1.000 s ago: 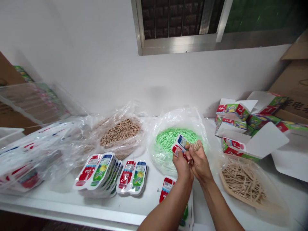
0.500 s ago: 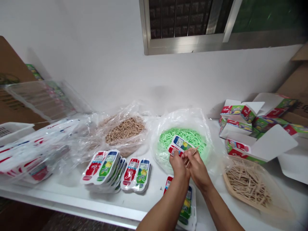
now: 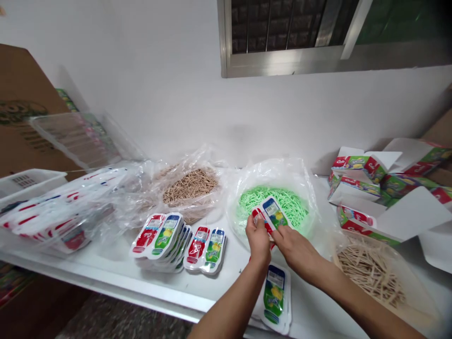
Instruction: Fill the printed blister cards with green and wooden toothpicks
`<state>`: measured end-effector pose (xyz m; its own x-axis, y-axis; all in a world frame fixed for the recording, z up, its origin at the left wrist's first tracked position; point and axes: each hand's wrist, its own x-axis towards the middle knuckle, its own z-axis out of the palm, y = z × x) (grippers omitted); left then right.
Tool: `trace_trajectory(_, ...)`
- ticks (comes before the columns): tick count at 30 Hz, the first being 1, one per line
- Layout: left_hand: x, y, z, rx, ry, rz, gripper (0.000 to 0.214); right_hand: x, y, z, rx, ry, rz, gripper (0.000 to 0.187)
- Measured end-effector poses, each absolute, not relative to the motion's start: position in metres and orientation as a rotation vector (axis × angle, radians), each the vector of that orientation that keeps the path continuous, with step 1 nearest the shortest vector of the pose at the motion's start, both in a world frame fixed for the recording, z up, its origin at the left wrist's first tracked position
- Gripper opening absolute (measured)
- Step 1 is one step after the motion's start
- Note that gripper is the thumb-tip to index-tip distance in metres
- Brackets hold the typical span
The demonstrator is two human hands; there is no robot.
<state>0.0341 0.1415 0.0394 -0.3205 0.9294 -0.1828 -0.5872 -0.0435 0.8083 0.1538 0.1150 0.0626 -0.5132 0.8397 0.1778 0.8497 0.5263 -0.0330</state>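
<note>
Both hands meet above the near edge of the bag of green toothpicks, holding a twin-bottle blister pack between them. The left hand has its fingers curled shut on the pack's lower left, over the red bottle. The right hand pinches the lower right edge with thumb and forefinger closed on it. The pack is raised off the table and tilted; its long axis runs from the hands up and away, with the bottle caps pointing toward the wall and slightly left. The printed face is turned up to the camera.

Another blister pack lies flat on the table beneath the forearms. A stack of such packs rests to the left.
</note>
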Motion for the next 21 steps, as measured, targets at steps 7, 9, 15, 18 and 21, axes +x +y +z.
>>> trace_trajectory(7, -0.001, 0.12, 0.037, 0.982, 1.004, 1.322, 0.027, 0.185, 0.116, 0.113, -1.483, -2.633, 0.076, 0.023)
trace_trajectory(9, -0.009, 0.113, 0.04, 1.061, 1.013, 1.317, 0.022, 0.187, 0.115, 0.123, -1.371, -2.66, 0.227, 0.029)
trace_trajectory(15, -0.017, 0.096, 0.048, 1.363, 1.154, 1.266, 0.017, 0.172, 0.112, 0.131, -1.294, -2.722, 0.554, 0.042)
trace_trajectory(18, -0.021, 0.092, 0.052, 1.535, 1.24, 1.228, 0.023, 0.167, 0.111, 0.135, -1.291, -2.722, 0.632, 0.043)
trace_trajectory(21, -0.026, 0.091, 0.055, 1.696, 1.247, 1.213, 0.021, 0.165, 0.109, 0.139, -1.298, -2.751, 0.667, 0.039)
